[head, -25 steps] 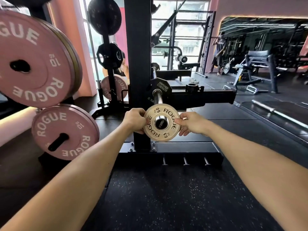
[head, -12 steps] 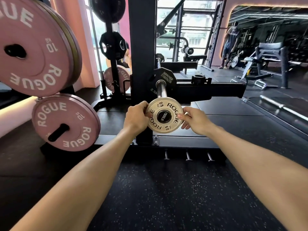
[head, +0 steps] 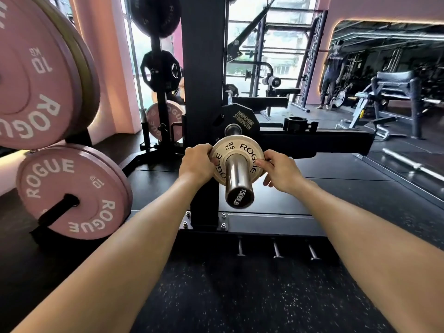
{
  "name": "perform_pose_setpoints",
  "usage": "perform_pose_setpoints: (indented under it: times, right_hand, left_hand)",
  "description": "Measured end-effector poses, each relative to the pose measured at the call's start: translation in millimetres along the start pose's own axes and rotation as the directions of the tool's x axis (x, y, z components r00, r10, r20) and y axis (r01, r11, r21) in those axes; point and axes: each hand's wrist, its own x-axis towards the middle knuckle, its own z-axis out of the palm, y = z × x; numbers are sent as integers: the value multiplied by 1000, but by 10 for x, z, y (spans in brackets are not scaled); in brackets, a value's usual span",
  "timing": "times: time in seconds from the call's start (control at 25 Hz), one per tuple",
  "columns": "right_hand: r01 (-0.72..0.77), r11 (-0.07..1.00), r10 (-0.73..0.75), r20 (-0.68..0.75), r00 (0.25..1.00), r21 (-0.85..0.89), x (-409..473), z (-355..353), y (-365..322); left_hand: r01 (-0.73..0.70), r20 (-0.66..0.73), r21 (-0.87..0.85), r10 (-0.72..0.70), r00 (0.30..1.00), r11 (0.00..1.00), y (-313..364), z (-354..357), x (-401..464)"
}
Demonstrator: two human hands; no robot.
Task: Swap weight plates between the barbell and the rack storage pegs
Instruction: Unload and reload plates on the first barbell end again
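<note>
A small cream 0.5 kg Rogue plate [head: 236, 150] sits partway along the chrome barbell sleeve [head: 237, 181], whose black end cap points at me. My left hand [head: 197, 162] grips the plate's left rim and my right hand [head: 278, 170] pinches its right rim. Further in on the sleeve sits a black Hammer Strength plate [head: 242, 118]. At the left, pink 10 kg Rogue plates hang on rack pegs, one high [head: 36, 78] and one low [head: 72, 191].
A black rack upright [head: 203, 68] stands just behind my left hand, bolted to a base. A black collar [head: 298, 124] rests on the safety arm [head: 336, 143]. A plate tree [head: 161, 75] with black plates stands behind. A bench, another bar and a person are at the far right.
The cream plate has slid from the tip of the sleeve further onto the bar, so the sleeve end now sticks out toward me. Both hands moved inward with it.
</note>
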Motion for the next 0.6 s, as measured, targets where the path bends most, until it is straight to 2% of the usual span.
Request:
perform_pose_setpoints:
  times: [0.32, 0.44, 0.6]
  right_hand:
    - [-22, 1000, 22, -51, 998, 7, 1188, 225, 399]
    - [-54, 998, 58, -102, 993, 33, 1567, 287, 518]
    - [-30, 995, 17, -123, 992, -97, 1946, 307, 627]
  left_hand:
    - [-9, -9, 18, 9, 1000, 1000, -233, 506, 1095]
    - [-44, -1, 121, 44, 999, 992, -282, 613, 1417]
    - [-57, 4, 304, 58, 998, 951, -270, 727, 1764]
